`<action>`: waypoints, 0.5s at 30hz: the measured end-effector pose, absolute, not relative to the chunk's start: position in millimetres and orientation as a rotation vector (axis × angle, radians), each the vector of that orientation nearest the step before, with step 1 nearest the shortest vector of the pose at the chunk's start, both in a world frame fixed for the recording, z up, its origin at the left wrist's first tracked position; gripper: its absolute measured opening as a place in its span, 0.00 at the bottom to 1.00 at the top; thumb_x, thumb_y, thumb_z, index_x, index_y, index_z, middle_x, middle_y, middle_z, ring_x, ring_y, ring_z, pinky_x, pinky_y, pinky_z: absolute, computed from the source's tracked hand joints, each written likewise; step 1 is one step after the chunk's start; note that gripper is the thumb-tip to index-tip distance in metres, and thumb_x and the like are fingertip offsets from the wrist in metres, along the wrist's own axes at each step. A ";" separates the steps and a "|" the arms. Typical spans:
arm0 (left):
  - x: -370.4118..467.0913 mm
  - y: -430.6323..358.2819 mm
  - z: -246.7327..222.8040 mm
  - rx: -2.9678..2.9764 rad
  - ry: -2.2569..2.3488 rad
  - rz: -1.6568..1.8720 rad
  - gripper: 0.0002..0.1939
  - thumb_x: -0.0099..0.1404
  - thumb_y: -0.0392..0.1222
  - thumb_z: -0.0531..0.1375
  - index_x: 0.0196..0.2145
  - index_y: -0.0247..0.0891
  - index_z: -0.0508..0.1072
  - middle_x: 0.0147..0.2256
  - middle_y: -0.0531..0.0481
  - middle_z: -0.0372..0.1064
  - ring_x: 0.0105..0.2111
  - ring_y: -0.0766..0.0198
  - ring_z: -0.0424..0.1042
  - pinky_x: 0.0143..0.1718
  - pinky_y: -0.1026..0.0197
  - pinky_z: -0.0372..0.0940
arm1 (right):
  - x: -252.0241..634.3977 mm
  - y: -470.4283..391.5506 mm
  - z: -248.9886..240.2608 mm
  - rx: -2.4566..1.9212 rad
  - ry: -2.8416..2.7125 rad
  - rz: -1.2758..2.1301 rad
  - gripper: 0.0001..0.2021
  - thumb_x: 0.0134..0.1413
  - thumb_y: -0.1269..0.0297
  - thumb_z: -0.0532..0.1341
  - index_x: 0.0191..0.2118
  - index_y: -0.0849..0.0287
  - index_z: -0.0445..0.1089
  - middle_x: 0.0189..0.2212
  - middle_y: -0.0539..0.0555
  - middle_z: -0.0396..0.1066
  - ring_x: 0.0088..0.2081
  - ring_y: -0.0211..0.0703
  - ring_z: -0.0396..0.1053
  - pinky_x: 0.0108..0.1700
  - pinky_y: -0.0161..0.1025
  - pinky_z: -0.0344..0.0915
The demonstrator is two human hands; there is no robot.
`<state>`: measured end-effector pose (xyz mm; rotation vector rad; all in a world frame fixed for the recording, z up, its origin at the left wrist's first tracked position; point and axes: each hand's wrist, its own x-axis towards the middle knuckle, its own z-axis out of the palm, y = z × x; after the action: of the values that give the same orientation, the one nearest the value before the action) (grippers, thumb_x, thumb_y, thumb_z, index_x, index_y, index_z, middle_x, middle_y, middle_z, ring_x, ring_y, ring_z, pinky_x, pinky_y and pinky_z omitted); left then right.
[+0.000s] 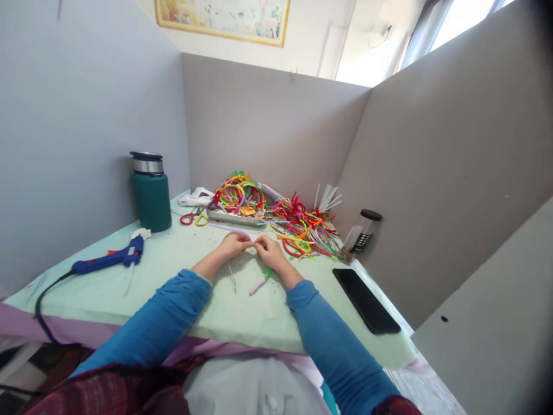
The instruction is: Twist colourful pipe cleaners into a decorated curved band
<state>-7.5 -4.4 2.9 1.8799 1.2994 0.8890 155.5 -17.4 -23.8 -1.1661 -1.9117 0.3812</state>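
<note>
Left hand (235, 245) and right hand (268, 251) meet fingertip to fingertip above a pale green tabletop (173, 308), fingers pinched closed on a slender lilac pipe cleaner (239, 231) that runs out beyond the left hand. Just below the right hand lies a short pink-and-green piece (259, 284), while a metal tray (233, 218) of bright loops and a tangled heap of colored pipe cleaners (302, 222) spread beyond both hands. A blue glue gun (110, 259) and green bottle (151, 193) sit left of the hands, a black phone (366, 301) to their right.
</note>
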 end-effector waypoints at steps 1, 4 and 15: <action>-7.7 -4.5 3.2 1.882 1.303 0.897 0.17 0.49 0.53 0.59 0.23 0.33 0.70 0.16 0.55 0.60 0.16 0.72 0.53 0.17 0.67 0.47 | 155.3 -17.1 -24.0 -1.177 -1.910 0.380 0.08 0.51 0.63 0.52 0.33 0.58 0.66 0.24 0.49 0.68 0.27 0.37 0.64 0.30 0.32 0.58; -8.2 -5.4 4.0 1.879 1.309 0.909 0.16 0.49 0.52 0.59 0.22 0.34 0.70 0.15 0.56 0.59 0.16 0.72 0.53 0.17 0.67 0.46 | 155.3 -16.5 -24.6 -1.191 -1.913 0.376 0.08 0.52 0.62 0.53 0.32 0.57 0.66 0.24 0.49 0.68 0.27 0.37 0.64 0.30 0.32 0.58; -7.3 -9.7 7.1 1.739 1.232 0.877 0.17 0.49 0.54 0.60 0.21 0.35 0.65 0.14 0.58 0.54 0.12 0.74 0.49 0.14 0.66 0.43 | 156.1 -18.7 -23.8 -1.151 -1.943 0.382 0.08 0.52 0.62 0.52 0.31 0.58 0.66 0.24 0.48 0.68 0.27 0.36 0.63 0.29 0.31 0.57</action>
<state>-7.3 -9.7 7.1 1.7393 1.2321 0.8772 156.1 -18.7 -23.8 -1.1508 -1.9430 0.3816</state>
